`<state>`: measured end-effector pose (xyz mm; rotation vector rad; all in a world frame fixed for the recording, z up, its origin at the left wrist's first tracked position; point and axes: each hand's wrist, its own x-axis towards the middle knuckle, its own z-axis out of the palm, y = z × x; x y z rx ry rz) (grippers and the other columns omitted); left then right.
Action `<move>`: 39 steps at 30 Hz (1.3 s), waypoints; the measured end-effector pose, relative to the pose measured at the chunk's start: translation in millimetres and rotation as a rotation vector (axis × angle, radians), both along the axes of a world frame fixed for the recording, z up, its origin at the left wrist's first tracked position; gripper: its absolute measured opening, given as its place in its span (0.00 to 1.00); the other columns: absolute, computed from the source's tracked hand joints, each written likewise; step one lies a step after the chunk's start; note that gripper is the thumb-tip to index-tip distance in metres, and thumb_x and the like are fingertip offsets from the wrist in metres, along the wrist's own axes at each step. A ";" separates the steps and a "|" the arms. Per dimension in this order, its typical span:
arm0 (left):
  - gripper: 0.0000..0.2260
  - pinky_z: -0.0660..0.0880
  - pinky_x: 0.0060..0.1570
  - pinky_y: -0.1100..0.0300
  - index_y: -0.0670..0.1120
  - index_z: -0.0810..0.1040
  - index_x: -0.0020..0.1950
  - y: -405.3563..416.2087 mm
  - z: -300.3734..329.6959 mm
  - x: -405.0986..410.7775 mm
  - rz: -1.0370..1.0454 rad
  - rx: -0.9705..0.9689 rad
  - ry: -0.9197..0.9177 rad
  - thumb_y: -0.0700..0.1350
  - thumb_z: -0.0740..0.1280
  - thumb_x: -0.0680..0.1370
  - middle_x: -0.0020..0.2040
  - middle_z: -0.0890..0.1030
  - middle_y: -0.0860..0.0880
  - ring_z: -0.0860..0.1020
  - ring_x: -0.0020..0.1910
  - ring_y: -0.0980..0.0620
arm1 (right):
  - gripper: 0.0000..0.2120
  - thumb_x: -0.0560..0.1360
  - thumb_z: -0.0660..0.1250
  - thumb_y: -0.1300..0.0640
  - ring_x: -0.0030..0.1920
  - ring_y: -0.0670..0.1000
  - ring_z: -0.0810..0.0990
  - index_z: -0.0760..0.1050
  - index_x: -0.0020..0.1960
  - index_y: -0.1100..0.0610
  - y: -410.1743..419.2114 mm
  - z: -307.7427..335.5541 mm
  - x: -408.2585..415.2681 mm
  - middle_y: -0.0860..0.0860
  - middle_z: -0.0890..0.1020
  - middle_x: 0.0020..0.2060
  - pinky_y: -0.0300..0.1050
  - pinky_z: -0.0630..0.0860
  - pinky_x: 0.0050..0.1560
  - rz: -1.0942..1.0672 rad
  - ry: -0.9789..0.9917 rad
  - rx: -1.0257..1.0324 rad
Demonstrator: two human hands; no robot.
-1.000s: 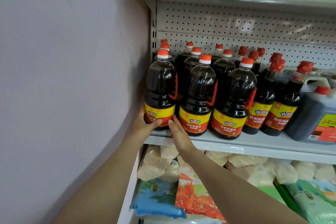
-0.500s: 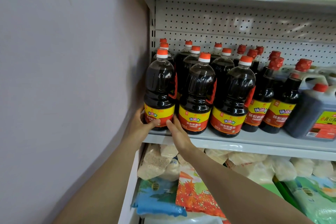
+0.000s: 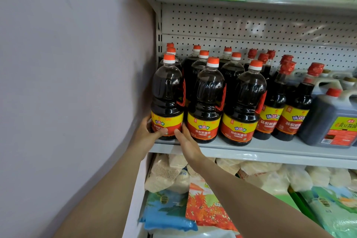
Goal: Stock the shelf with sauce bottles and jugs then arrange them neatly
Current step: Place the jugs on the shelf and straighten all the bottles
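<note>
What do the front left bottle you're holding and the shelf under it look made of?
Front left bottle: likely clear glossy plastic, with moulded panels, highlights and dark sauce showing through; glass can't be excluded. Shelf: apparently grey painted metal, smooth with a soft sheen, matching the perforated back panel.

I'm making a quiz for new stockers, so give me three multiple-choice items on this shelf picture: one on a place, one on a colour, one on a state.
1. Where does the bottle that both hands hold stand?
A. at the shelf's left end, next to the wall
B. in the middle of the shelf
C. on the shelf below

2. What colour is the jug's cap?
A. green
B. red
C. blue

3. How do the hands meet the bottle?
A. only the left hand touches it
B. left hand and right hand on either side of its base
C. both grip its cap

Answers:
1 A, it is the front bottle nearest the wall.
2 B, the cap on the dark jug is red.
3 B, the two hands flank the label's bottom.
</note>
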<state>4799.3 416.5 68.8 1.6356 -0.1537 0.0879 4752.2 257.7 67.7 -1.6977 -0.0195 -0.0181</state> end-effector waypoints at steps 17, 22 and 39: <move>0.15 0.74 0.43 0.57 0.44 0.73 0.48 -43.9 -3.2 -40.8 0.537 0.051 -0.115 0.51 0.75 0.74 0.43 0.78 0.50 0.77 0.42 0.52 | 0.14 0.81 0.63 0.43 0.48 0.51 0.79 0.75 0.50 0.54 -55.2 2.9 -21.2 0.49 0.81 0.44 0.47 0.74 0.48 -0.599 -0.106 -0.014; 0.13 0.77 0.53 0.59 0.48 0.79 0.57 -86.7 -6.2 -43.9 0.271 0.155 -0.141 0.52 0.72 0.77 0.51 0.82 0.54 0.80 0.52 0.55 | 0.21 0.79 0.67 0.43 0.60 0.49 0.78 0.72 0.67 0.50 -65.6 -5.6 -13.1 0.46 0.79 0.59 0.50 0.75 0.62 -0.631 -0.144 -0.081; 0.29 0.68 0.63 0.58 0.50 0.68 0.76 -129.0 -15.3 -35.0 0.214 0.246 -0.123 0.52 0.72 0.77 0.69 0.75 0.50 0.72 0.69 0.49 | 0.31 0.81 0.62 0.42 0.62 0.44 0.74 0.55 0.81 0.41 -82.6 -13.5 -18.8 0.41 0.74 0.65 0.47 0.72 0.65 -0.332 -0.125 -0.157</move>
